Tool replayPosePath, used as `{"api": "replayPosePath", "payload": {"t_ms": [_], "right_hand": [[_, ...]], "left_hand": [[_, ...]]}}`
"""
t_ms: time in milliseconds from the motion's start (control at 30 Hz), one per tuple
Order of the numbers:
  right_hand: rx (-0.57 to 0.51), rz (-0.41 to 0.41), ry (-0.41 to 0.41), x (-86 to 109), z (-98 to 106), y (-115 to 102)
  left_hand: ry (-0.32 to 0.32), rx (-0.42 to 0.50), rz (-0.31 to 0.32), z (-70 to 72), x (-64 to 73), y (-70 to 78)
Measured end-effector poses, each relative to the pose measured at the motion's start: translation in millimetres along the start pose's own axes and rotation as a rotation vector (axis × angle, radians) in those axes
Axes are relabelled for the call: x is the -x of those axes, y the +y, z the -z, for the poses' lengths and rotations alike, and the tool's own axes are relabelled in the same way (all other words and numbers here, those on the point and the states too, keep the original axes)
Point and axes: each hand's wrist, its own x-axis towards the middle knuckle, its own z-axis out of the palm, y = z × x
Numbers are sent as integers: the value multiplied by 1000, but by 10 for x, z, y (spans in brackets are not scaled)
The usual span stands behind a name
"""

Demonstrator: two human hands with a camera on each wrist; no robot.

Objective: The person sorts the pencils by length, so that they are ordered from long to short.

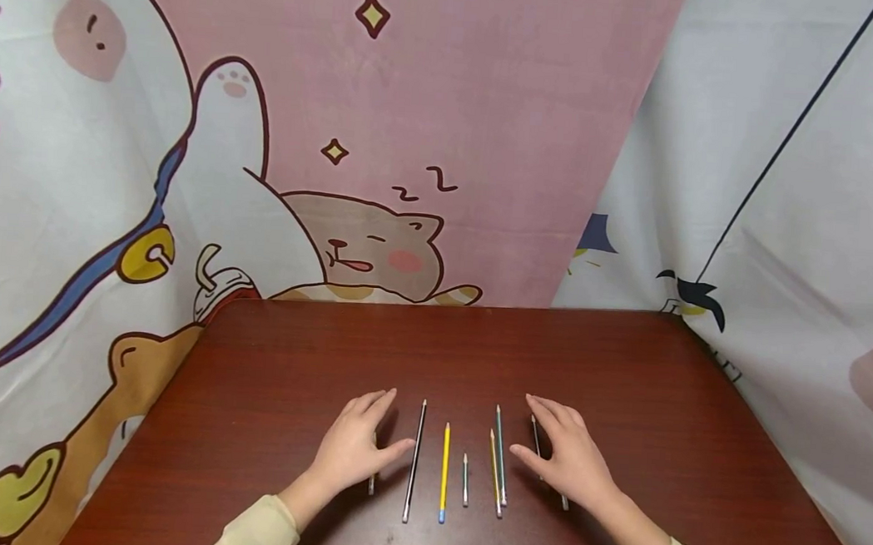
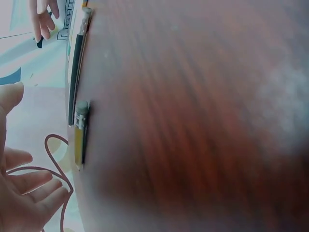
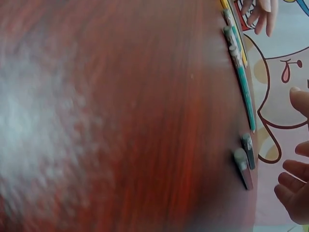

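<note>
Several pencils lie roughly side by side on the table between and beneath two hands. My left hand (image 1: pixel 354 442) hovers with spread fingers over a short pencil (image 1: pixel 372 484), which shows as yellow with an eraser end in the left wrist view. Its thumb comes near a long black pencil (image 1: pixel 415 463). In the middle are a yellow pencil (image 1: pixel 444 473) with a blue end and a short green pencil (image 1: pixel 464 481). A teal pencil (image 1: pixel 500 456) touches or nearly touches a gold-brown pencil (image 1: pixel 495 476). Fingers extended, my right hand (image 1: pixel 575 456) partly covers dark pencils (image 3: pixel 244 171). Both hands hold nothing.
The dark red-brown wooden table (image 1: pixel 312 348) reaches back to a pink and white cartoon cloth (image 1: pixel 504 143) hanging behind it. More of this cloth hangs along the left and right table edges.
</note>
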Motion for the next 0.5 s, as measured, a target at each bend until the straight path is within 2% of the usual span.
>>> {"api": "replayPosePath", "payload": {"t_ms": [233, 367, 500], "right_hand": [[-5, -19, 1, 26, -79, -67], [22, -11, 0, 38, -109, -89], [49, 13, -1, 53, -131, -99]], "left_hand": [[-2, 92, 35, 3, -3, 64], [9, 106, 42, -11, 12, 85], [49, 93, 16, -41, 43, 100]]}}
